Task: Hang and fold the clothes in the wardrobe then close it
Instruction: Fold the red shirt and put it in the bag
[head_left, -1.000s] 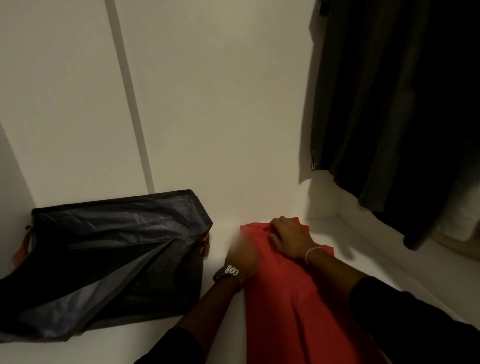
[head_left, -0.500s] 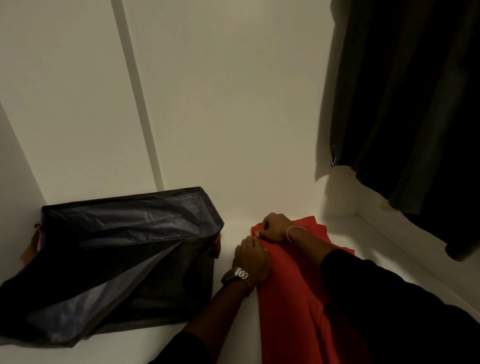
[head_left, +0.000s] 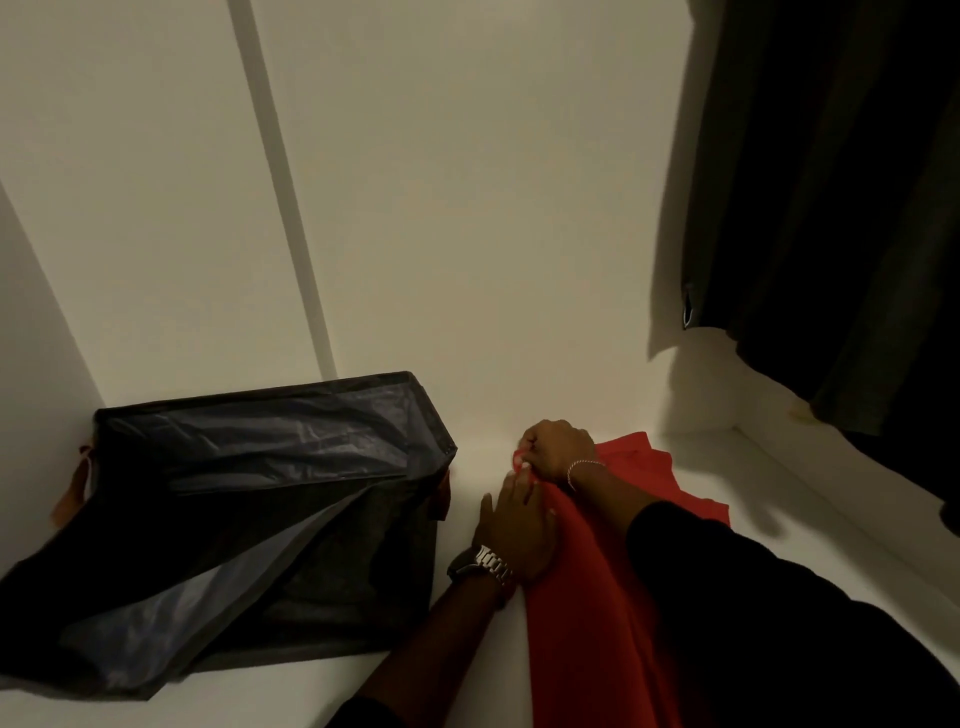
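Note:
A red garment (head_left: 587, 613) lies on the white wardrobe shelf (head_left: 810, 525), running from the back wall toward me. My right hand (head_left: 558, 449), with a thin bracelet on the wrist, pinches the garment's far left corner with curled fingers. My left hand (head_left: 514, 530), wearing a metal watch, lies flat with straight fingers on the garment's left edge, just behind the right hand. My dark right sleeve covers part of the cloth.
A dark fabric storage box (head_left: 249, 519) with a sagging lid stands on the shelf to the left, close to my left wrist. Dark clothes (head_left: 841, 208) hang at the upper right. The white back wall (head_left: 467, 208) rises right behind the garment.
My view has shifted a little. My left hand has flattened out along the garment's left edge; my right hand keeps its pinch on the far corner.

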